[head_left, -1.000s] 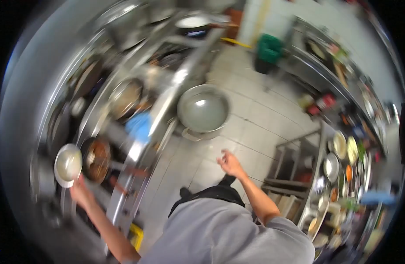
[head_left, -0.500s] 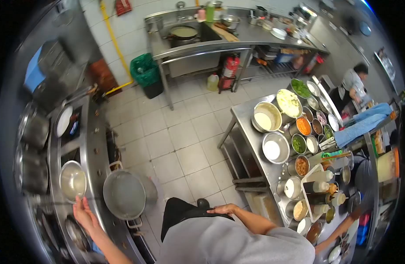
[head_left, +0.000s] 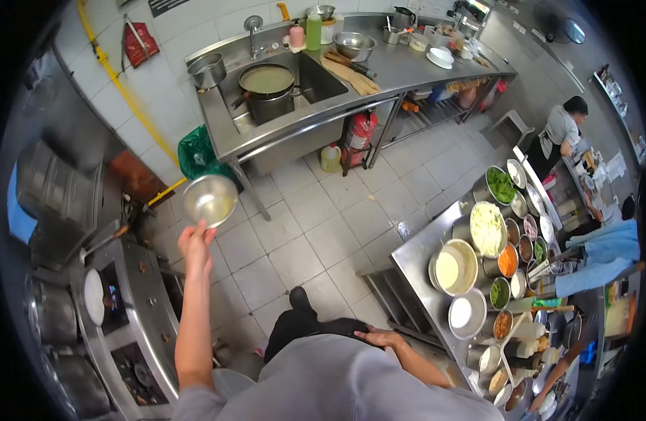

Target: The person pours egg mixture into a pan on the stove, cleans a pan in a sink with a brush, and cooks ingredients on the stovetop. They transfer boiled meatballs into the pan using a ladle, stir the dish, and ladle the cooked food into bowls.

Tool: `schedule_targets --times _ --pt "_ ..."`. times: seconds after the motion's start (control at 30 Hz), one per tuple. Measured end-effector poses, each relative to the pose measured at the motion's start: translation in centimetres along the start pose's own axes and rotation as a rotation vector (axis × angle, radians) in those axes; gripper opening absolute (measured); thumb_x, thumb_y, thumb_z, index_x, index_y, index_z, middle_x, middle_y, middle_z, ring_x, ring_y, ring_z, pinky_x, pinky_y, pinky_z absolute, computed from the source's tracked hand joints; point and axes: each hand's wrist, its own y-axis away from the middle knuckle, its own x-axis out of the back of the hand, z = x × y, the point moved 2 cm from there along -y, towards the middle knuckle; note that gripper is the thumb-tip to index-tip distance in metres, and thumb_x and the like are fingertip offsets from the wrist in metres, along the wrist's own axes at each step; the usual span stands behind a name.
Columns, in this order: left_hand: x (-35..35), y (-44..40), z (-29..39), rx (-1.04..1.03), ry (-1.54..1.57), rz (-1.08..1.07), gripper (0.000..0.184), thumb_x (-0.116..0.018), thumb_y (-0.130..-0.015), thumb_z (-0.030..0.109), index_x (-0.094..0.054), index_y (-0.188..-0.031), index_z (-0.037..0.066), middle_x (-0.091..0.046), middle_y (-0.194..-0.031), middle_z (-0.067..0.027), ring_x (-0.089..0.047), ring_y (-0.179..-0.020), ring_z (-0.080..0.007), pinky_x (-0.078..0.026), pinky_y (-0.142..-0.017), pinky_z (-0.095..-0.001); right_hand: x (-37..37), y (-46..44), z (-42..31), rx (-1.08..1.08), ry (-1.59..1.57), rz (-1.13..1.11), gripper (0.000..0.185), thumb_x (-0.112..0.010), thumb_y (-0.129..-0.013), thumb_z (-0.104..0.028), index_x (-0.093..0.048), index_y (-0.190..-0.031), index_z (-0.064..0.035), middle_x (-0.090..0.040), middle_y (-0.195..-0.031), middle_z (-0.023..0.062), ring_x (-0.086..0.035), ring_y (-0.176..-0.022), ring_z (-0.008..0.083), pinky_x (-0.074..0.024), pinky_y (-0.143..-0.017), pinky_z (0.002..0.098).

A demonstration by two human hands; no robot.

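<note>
My left hand (head_left: 196, 245) is closed on the near rim of a round metal bowl (head_left: 200, 198). The bowl is held out over the floor in front of the sink counter, tilted so its inside shows, with a little pale liquid or residue in it. My right hand (head_left: 381, 337) rests against the dark cloth at my hip, fingers stretched out and nothing held. A stove (head_left: 158, 337) stands to my left, and a white round dish (head_left: 93, 297) lies on its far burner.
Ahead, a sink (head_left: 321, 76) holds a pot (head_left: 267, 91). Below its counter stand a green-lined bin (head_left: 197, 151) and a fire extinguisher (head_left: 358, 137). On my right, a steel table (head_left: 422, 254) carries several ingredient containers. A co-worker (head_left: 560, 133) works at the far right; another person's arm (head_left: 565, 368) reaches in.
My left hand has lifted the bowl off the stove and carried it forward and right. My body has moved toward the sink. The right hand stays at my hip.
</note>
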Motion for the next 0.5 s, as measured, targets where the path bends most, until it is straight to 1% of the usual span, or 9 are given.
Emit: schedule_targets --times 0.07,0.1,0.13,0.2,0.33,0.37,0.4,0.47,0.5 --pt "-6.4 -5.9 0.1 -0.022 -0.004 -0.037 0.023 -0.066 -0.09 0.009 -0.053 -0.073 0.001 -0.06 -0.081 -0.0097 -0.064 -0.073 -0.0178 -0.059 -0.07 -0.0291 2.0 -2.3 -0.8 0.067 0.066 0.305 0.103 -0.039 -0.085 -0.077 -0.016 -0.151 -0.0016 -0.045 -0.142 0.0229 -0.049 -0.126 0.033 -0.0427 -0.098 0.0408" --pt "-9.3 -9.3 -0.7 -0.039 -0.007 -0.064 0.022 -0.065 -0.09 0.008 -0.053 -0.073 0.001 -0.059 -0.081 -0.01 -0.065 -0.071 -0.0188 -0.059 -0.068 -0.0288 3.5 -1.6 -2.4 0.049 -0.103 0.261 0.102 -0.046 -0.085 -0.071 -0.013 -0.151 0.0003 -0.03 -0.151 0.0242 -0.03 -0.141 0.034 -0.026 -0.115 0.0379" --pt "-12.0 -12.4 -1.3 -0.059 -0.009 -0.09 0.022 -0.065 -0.09 0.007 -0.052 -0.073 0.001 -0.059 -0.081 -0.0103 -0.065 -0.069 -0.0198 -0.059 -0.065 -0.0285 4.5 -1.7 -3.3 0.045 -0.116 0.26 0.102 -0.046 -0.085 -0.071 -0.013 -0.151 0.0003 -0.03 -0.151 0.0242 -0.03 -0.141 0.034 -0.026 -0.115 0.0379" --pt "-17.8 -16.6 -1.5 -0.085 -0.083 -0.142 0.022 -0.066 -0.09 0.007 -0.052 -0.073 0.002 -0.059 -0.075 -0.0081 -0.066 -0.068 -0.0188 -0.058 -0.063 -0.0269 6.8 -2.0 -5.1 0.055 -0.192 0.411 0.1 -0.048 -0.086 -0.068 -0.014 -0.151 0.0005 -0.032 -0.149 0.025 -0.032 -0.14 0.0342 -0.0271 -0.115 0.0381" --pt "-27.5 -25.2 -5.0 -0.054 -0.12 -0.194 0.023 -0.066 -0.089 0.006 -0.05 -0.073 0.002 -0.058 -0.074 -0.009 -0.066 -0.064 -0.0201 -0.058 -0.058 -0.0274 13.1 -4.5 -7.2 0.052 -0.334 0.369 0.097 -0.049 -0.087 -0.066 -0.018 -0.15 0.0007 -0.037 -0.147 0.0255 -0.035 -0.138 0.0346 -0.0278 -0.114 0.0386" --pt "-29.5 -27.3 -6.5 -0.012 -0.139 -0.181 0.022 -0.066 -0.088 0.004 -0.049 -0.074 0.001 -0.058 -0.074 -0.0099 -0.066 -0.063 -0.0214 -0.058 -0.056 -0.0291 14.9 -4.8 -8.1 0.041 -0.343 0.448 0.084 -0.047 -0.091 -0.061 -0.033 -0.143 0.0026 -0.046 -0.141 0.0246 -0.04 -0.135 0.0356 -0.0322 -0.11 0.0399" --pt "-31.1 -29.1 -7.9 0.033 -0.161 -0.162 0.022 -0.065 -0.088 0.003 -0.048 -0.075 0.001 -0.058 -0.075 -0.0108 -0.066 -0.062 -0.0226 -0.058 -0.055 -0.0307 16.7 -5.9 -8.3 0.034 -0.335 0.438 0.084 -0.047 -0.091 -0.061 -0.033 -0.143 0.0026 -0.046 -0.141 0.0246 -0.04 -0.135 0.0356 -0.0322 -0.11 0.0399" --pt "-34.0 -32.2 -10.2 0.057 -0.167 -0.115 0.022 -0.065 -0.087 0.003 -0.048 -0.074 0.0 -0.058 -0.074 -0.0113 -0.066 -0.061 -0.0231 -0.058 -0.052 -0.0316 21.6 -7.9 -8.8 0.148 -0.333 0.453 0.091 -0.046 -0.089 -0.065 -0.026 -0.147 0.0022 -0.038 -0.146 0.0262 -0.035 -0.138 0.0357 -0.0276 -0.114 0.0385" --pt "-35.0 -33.1 -10.7 0.068 -0.176 -0.084 0.022 -0.066 -0.087 0.002 -0.048 -0.074 0.0 -0.059 -0.074 -0.0118 -0.066 -0.061 -0.0237 -0.057 -0.05 -0.0324 24.9 -4.4 -11.8 0.069 -0.286 0.403 0.091 -0.045 -0.089 -0.065 -0.026 -0.147 0.0029 -0.036 -0.147 0.0261 -0.034 -0.139 0.0353 -0.0271 -0.114 0.0388"
